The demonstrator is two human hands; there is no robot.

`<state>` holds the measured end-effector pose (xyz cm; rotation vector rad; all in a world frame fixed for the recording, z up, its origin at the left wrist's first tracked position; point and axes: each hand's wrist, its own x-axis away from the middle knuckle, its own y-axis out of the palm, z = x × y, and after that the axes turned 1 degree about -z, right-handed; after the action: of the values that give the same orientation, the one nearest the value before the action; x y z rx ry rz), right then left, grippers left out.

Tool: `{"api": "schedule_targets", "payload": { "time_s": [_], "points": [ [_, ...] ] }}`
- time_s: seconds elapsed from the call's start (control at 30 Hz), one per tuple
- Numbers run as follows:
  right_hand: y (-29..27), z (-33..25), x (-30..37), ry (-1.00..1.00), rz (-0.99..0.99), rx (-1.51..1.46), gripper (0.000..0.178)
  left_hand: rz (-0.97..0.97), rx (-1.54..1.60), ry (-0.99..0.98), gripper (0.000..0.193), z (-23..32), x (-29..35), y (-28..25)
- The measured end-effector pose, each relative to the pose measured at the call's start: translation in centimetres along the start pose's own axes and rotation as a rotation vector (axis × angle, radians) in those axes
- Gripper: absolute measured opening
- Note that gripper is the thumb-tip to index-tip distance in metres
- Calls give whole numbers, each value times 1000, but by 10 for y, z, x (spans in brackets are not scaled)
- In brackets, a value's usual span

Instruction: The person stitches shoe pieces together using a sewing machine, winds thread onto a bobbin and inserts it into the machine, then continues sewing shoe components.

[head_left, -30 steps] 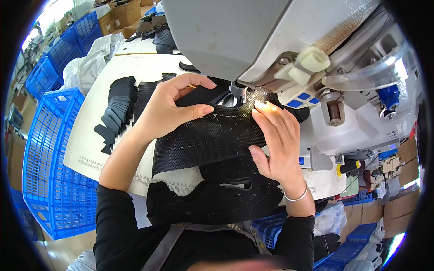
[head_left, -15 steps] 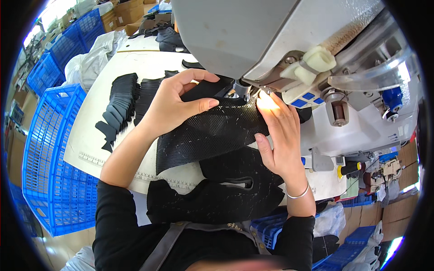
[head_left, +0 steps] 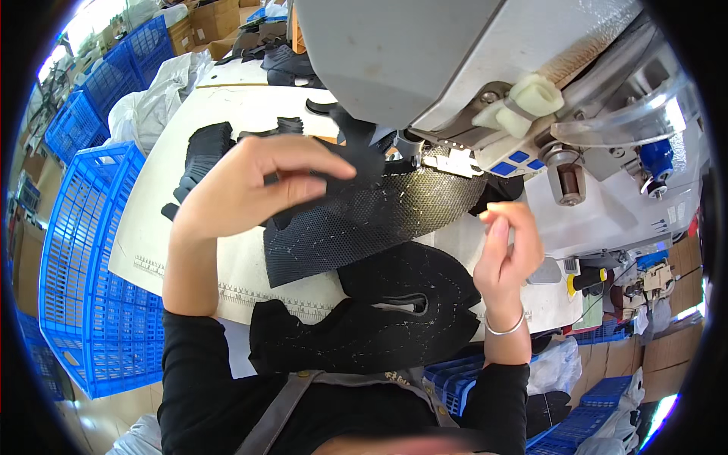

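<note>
A black mesh fabric piece [head_left: 341,224] lies across the white table, its upper edge by the sewing machine's foot [head_left: 410,144]. Over its left part hovers my left hand [head_left: 254,186], smeared by motion, thumb and forefinger apart with nothing seen between them. A smooth black piece [head_left: 360,155] lies just beyond those fingertips. My right hand [head_left: 512,254] is raised right of the mesh, clear of it, with fingers curled and tips together; whether anything small is inside is hidden. Nearer to me, a larger black shaped piece [head_left: 379,326] with a slot and pale stitch lines lies over the table edge.
The grey sewing machine head [head_left: 394,53] overhangs the work. Stacked black cut pieces [head_left: 203,155] lie at left, partly behind my left hand. A ruler strip [head_left: 250,296] runs along the table's near side. A blue crate [head_left: 98,265] stands left; a black thread spool [head_left: 588,283] is at right.
Both hands have come off the mesh: the left went left, the right moved right and toward me, its fingers curling. The mesh's right end and a white metal plate now show.
</note>
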<state>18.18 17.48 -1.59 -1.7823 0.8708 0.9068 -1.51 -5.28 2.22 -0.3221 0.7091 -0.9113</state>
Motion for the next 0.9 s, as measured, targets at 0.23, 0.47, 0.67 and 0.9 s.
{"api": "schedule_targets", "payload": {
  "time_s": [0.23,0.47,0.67,0.9],
  "points": [
    [11,-32,7,421,-664,-486,18,-133,301,5,13,3,2,42],
    [31,-27,19,696,-579,-955,22,-59,211,66,19,7,5,58],
    [32,-27,23,722,-556,-980,21,-67,29,174,24,8,7,54],
    [33,-26,24,714,-564,-984,20,-69,33,187,25,6,6,54]
  ]
}}
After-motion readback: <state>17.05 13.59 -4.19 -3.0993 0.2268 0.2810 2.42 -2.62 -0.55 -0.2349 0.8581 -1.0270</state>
